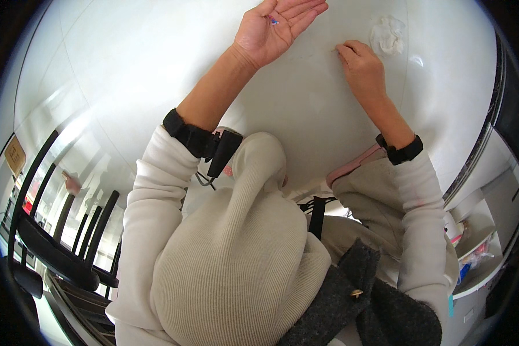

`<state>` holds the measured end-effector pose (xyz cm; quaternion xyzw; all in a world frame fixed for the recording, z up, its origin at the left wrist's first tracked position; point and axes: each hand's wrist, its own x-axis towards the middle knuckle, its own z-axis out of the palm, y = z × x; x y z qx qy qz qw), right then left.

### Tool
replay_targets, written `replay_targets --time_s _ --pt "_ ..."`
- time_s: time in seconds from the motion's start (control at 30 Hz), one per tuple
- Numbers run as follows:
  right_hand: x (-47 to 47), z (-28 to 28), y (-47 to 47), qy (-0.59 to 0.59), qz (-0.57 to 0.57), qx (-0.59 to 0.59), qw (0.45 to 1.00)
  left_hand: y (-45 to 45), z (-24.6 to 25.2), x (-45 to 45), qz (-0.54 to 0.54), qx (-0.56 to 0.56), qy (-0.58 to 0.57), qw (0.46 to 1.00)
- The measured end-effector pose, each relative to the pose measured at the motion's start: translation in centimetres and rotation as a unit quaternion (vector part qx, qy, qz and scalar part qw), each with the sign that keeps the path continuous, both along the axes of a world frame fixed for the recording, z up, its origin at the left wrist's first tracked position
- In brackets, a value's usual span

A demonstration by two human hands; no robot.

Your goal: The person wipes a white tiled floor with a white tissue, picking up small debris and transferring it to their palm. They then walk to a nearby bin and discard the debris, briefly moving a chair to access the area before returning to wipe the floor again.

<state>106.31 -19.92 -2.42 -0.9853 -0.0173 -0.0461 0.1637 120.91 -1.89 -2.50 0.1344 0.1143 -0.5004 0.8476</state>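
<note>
My left hand (266, 36) is turned palm up with its fingers stretched out. A few tiny blue and red pieces (274, 20) rest on the palm; they are too small to name. To the right, my right hand (363, 65) is low over the white tiled floor (302, 91), with thumb and fingers pinched together. At its fingertips shows a tiny piece (334, 50), mostly hidden by the fingers. A crumpled white tissue (388, 36) lies on the floor just beyond my right hand.
Black chair parts (56, 242) with upright bars stand at the left. On the right is an open white compartment (480, 259) with packaged items, beside a dark-edged cabinet (497, 99). My knees and a pink slipper (354, 166) are close below my hands.
</note>
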Motion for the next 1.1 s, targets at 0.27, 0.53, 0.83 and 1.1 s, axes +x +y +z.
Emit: replay_targets --time_s 0.27,0.53,0.83,1.1 --pt "0.8 0.2 0.7 0.026 0.046 -0.092 0.994 -0.4 -0.7 -0.5 -0.015 0.013 0.030 0.999" --pt "1.7 -0.1 1.2 0.021 0.057 -0.162 0.985 -0.2 -0.9 -1.0 -0.021 0.028 0.018 0.999" --pt "1.6 -0.4 0.9 0.038 0.042 -0.125 0.991 -0.4 -0.4 -1.1 -0.032 0.059 0.000 0.998" --pt "2.7 0.5 0.7 0.108 -0.028 -0.019 0.994 -0.3 0.6 -1.5 -0.037 0.101 -0.038 0.994"
